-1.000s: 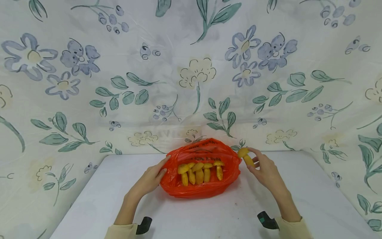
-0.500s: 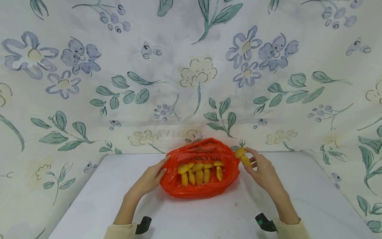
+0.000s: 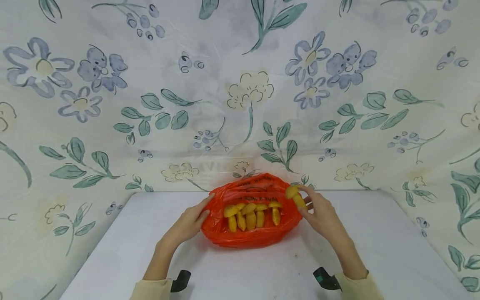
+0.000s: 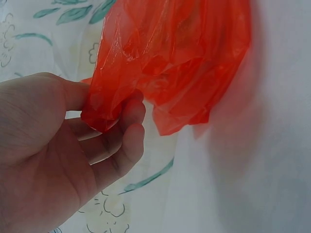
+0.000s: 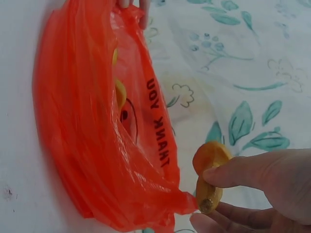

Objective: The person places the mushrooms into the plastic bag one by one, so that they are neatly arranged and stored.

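Observation:
A red plastic bag lies with its mouth open on the white table, dark lettering along its back side. Several yellow mushrooms stand in a row inside it. My left hand pinches the bag's left edge; in the left wrist view thumb and fingers close on the thin red film. With thumb and fingers, my right hand holds one more yellow mushroom by its stem, cap tilted up and left, at the bag's right edge. The right wrist view shows this mushroom beside the bag's rim.
Behind the white table hangs a floral cloth that reaches down to its far edge. Black devices sit at both wrists. A few small dark specks mark the tabletop in front of the bag.
My right hand has moved left with the mushroom, from beside the bag to over its right rim. The left hand keeps its hold on the bag's edge.

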`<state>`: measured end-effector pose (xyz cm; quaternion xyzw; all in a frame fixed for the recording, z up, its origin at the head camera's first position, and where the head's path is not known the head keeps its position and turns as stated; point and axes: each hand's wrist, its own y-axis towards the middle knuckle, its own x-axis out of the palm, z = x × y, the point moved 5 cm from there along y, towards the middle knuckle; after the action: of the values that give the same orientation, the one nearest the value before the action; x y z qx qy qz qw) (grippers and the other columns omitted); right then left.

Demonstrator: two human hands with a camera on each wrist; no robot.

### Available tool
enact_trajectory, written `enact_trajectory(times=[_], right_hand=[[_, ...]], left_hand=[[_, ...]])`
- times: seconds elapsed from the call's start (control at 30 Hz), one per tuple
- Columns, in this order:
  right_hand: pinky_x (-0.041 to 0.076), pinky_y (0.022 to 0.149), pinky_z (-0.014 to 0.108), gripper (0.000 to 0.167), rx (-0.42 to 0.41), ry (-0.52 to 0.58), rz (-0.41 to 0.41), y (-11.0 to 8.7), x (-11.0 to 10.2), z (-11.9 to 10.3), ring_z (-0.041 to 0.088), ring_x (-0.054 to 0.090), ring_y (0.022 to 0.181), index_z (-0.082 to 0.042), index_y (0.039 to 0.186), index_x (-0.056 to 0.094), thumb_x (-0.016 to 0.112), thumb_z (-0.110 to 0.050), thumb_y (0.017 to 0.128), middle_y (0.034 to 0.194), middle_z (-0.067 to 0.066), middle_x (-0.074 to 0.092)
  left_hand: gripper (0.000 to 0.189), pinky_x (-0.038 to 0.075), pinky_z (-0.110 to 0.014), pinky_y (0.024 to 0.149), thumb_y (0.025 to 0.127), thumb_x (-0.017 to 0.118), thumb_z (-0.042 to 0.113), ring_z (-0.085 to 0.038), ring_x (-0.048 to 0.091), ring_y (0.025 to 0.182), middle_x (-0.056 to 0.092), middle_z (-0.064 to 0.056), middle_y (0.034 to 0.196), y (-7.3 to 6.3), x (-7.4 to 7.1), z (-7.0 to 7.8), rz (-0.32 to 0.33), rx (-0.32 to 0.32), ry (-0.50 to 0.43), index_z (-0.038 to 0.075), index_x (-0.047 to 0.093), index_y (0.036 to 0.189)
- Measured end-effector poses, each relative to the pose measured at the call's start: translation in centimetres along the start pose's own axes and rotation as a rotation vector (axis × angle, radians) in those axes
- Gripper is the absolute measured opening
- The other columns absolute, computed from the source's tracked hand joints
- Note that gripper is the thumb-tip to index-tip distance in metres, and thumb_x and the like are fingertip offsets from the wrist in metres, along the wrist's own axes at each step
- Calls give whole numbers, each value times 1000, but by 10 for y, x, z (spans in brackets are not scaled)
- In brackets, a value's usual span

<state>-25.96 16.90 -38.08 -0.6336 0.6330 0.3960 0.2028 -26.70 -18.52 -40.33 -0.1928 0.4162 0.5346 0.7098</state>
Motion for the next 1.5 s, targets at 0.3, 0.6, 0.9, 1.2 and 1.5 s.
enact_trajectory(times=[0.3,0.6,0.9,1.2,1.5], right_hand=[[62,73,34,58,-10,33,-15,11,6,-18,27,63,97,-13,143,45,69,-10,90,112,15,66],[61,79,41,56,12,77,-56,21,26,-25,30,63,101,-12,142,46,68,-9,90,117,16,65],[53,64,26,54,42,64,-92,26,46,-27,19,56,79,-12,139,49,69,-9,89,91,9,61],[56,67,29,53,60,52,-110,24,61,-28,20,56,81,-11,138,49,70,-10,89,94,9,62],[48,60,24,54,82,29,-121,25,73,-26,17,52,74,-13,138,49,71,-13,89,86,5,58]], left_hand=[[55,58,-40,93,100,50,6,-18,58,95,50,-18,146,1,-1,0,-1,3,-7,12,35,153],[56,56,-41,95,100,51,6,-20,60,101,50,-18,146,0,0,-2,-1,-1,-12,13,35,153],[56,57,-41,94,100,51,7,-18,59,97,49,-17,147,1,0,-2,3,6,-6,13,34,153],[55,59,-37,90,100,51,6,-16,58,90,51,-18,145,0,-1,-1,4,12,-16,11,35,152],[55,58,-39,92,100,51,6,-16,58,92,51,-18,145,0,-1,-1,8,15,-15,11,35,152]])
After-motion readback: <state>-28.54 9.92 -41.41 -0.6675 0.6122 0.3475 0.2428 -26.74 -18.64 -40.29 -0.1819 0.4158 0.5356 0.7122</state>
